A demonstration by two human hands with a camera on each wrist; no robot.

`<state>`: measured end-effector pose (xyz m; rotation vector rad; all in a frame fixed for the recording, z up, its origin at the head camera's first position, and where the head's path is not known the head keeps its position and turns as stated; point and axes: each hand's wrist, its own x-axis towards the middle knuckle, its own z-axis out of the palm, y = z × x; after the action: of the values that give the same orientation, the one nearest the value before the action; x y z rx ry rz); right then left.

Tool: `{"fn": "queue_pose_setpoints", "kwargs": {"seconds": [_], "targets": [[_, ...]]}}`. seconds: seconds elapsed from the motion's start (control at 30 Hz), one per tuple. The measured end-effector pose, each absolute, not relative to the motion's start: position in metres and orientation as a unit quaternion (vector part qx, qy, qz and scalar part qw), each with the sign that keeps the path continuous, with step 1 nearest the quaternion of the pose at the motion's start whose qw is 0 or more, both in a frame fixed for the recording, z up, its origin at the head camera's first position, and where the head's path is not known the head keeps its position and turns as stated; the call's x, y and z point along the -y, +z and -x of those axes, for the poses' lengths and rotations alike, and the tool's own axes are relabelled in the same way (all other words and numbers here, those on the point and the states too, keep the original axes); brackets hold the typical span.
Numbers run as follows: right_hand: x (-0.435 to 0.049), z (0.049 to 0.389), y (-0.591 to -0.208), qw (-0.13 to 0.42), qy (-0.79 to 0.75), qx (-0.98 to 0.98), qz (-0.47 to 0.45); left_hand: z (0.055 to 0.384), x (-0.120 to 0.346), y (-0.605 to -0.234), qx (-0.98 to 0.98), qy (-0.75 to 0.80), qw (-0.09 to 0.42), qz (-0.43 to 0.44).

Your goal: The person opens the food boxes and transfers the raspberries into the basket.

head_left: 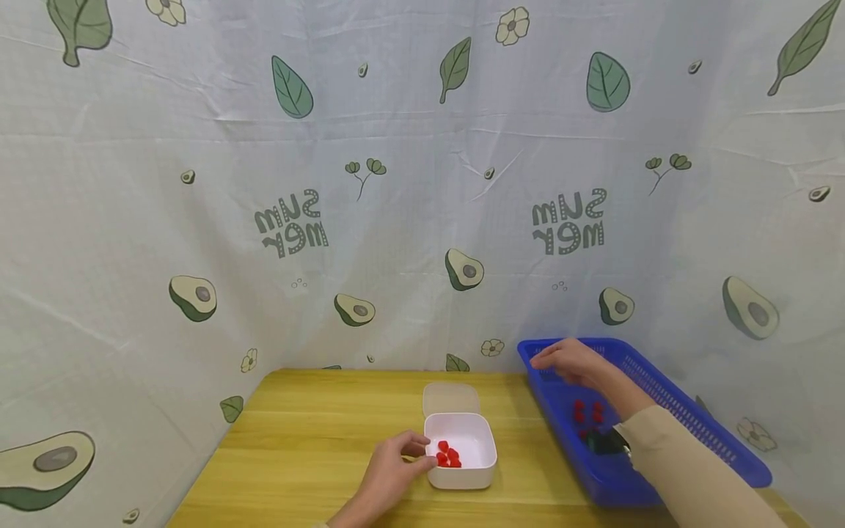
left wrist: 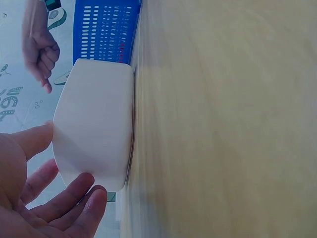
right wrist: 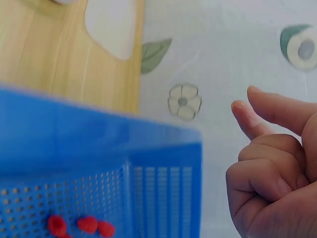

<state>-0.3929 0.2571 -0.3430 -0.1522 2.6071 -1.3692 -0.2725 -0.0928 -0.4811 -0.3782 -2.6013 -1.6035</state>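
Creased avocado-print cloth (head_left: 409,213), mirrored lettering (head_left: 569,221); yellow wood-grain table (head_left: 317,433)

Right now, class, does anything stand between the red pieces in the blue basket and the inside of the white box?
Yes: the side wall of the blue basket rises between its red pieces and the white box. The box's top is open; the left hand is at its opposite side.

Here's my head view, set highest and widest, facing forward and down over the tabletop (head_left: 310,447) to the patterned cloth (head_left: 409,132)! Now my left wrist: tight in, scene tipped sideways, looking past my left fingers (left wrist: 64,198) at the white box (left wrist: 96,119). My right wrist, also tilted, peers close over the blue basket (right wrist: 64,129), which all three share!
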Motion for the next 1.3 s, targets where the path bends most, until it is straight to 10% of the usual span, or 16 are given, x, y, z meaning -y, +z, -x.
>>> {"fn": "queue_pose_setpoints", "kwargs": {"seconds": [1.3], "targets": [[-0.134, 0.366, -0.378, 0.149, -0.453, -0.873, 0.104, 0.273, 0.096, -0.482, 0.841, -0.530, 0.009, 0.111]]}}
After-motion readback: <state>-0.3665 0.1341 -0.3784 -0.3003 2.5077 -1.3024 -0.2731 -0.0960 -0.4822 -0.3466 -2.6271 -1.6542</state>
